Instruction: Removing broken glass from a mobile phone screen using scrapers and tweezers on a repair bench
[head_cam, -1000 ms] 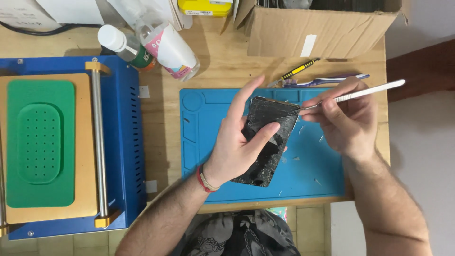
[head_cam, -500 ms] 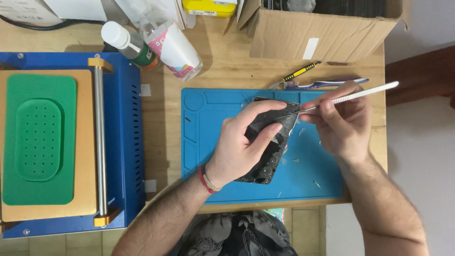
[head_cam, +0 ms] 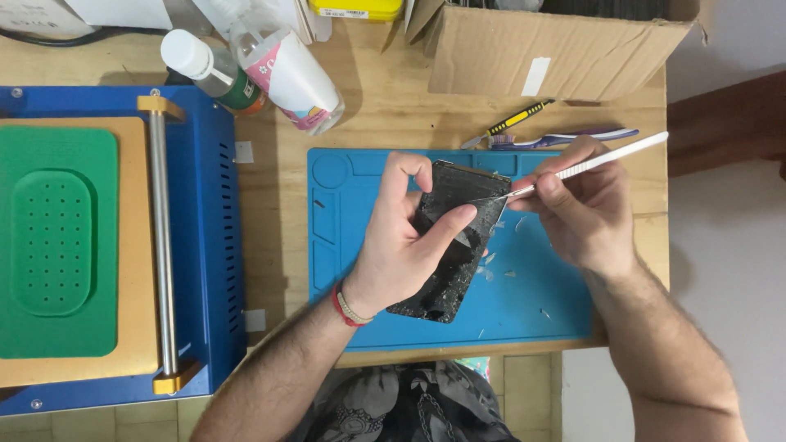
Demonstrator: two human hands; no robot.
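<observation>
Over the blue mat [head_cam: 532, 311] on the wooden surface [head_cam: 385, 106], a cracked black screen [head_cam: 454, 245] is gripped by the left hand [head_cam: 401, 245], while a white scraper [head_cam: 598, 160] is pinched in the right hand [head_cam: 585, 213] fingers at its edge.

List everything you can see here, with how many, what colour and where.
cracked screen panel: 1, black, over the mat
scraper tool: 1, white, tip at the panel's top edge
mat: 1, blue, on the table
machine: 1, blue with green pad, left
bottles: 2, clear, top left
cardboard box: 1, brown, top
screwdriver: 1, yellow-black, above the mat
toothbrush: 1, purple, beside the screwdriver
left hand: holds the panel
right hand: holds the scraper
</observation>
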